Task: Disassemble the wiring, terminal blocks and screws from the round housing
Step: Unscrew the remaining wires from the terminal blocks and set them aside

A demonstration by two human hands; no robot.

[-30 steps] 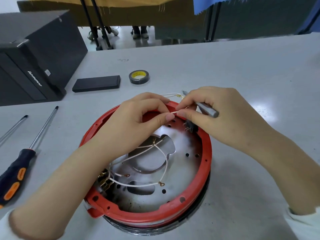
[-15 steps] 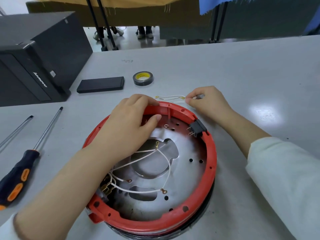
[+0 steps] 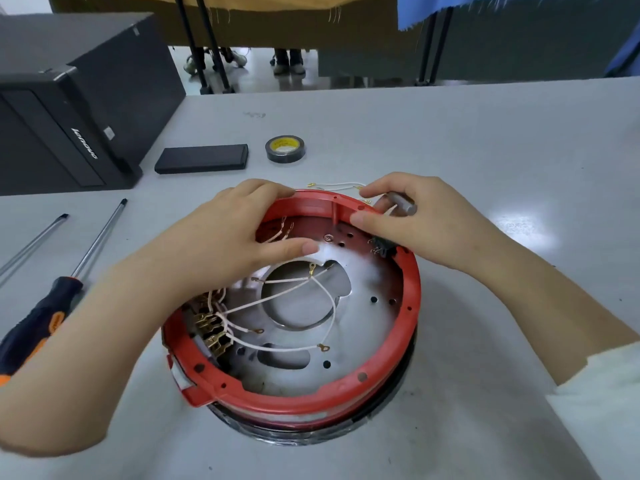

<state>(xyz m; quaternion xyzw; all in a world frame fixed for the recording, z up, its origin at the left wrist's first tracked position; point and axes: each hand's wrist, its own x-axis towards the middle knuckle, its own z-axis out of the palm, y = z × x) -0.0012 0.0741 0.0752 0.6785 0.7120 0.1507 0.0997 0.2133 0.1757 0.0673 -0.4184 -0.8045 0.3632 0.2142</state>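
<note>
The round housing [image 3: 311, 400], a red ring around a metal plate, sits on the table in front of me. My left hand [image 3: 221, 247] grips its far-left rim, thumb inside. My right hand [image 3: 433, 226] holds a small grey tool [image 3: 403, 204] at the far-right rim, its thumb on the rim above a black terminal block [image 3: 381, 249]. White wires [image 3: 294, 348] run across the plate from brass terminals [image 3: 207, 329] at the left wall. A screw [image 3: 327, 238] sits in the plate near my left thumb. A loose white wire [image 3: 337, 185] lies on the table behind the housing.
An orange-and-black screwdriver [image 3: 45, 313] and a thinner one [image 3: 33, 240] lie at the left. Behind the housing are a black tape roll [image 3: 285, 148], a flat black box [image 3: 202, 158] and a black computer case [image 3: 69, 109]. Grey tabletop stretches to the right.
A second ago both hands pinched a white wire over the housing. My right hand then laid it on the table behind and came back to the rim; my left hand settled on the rim.
</note>
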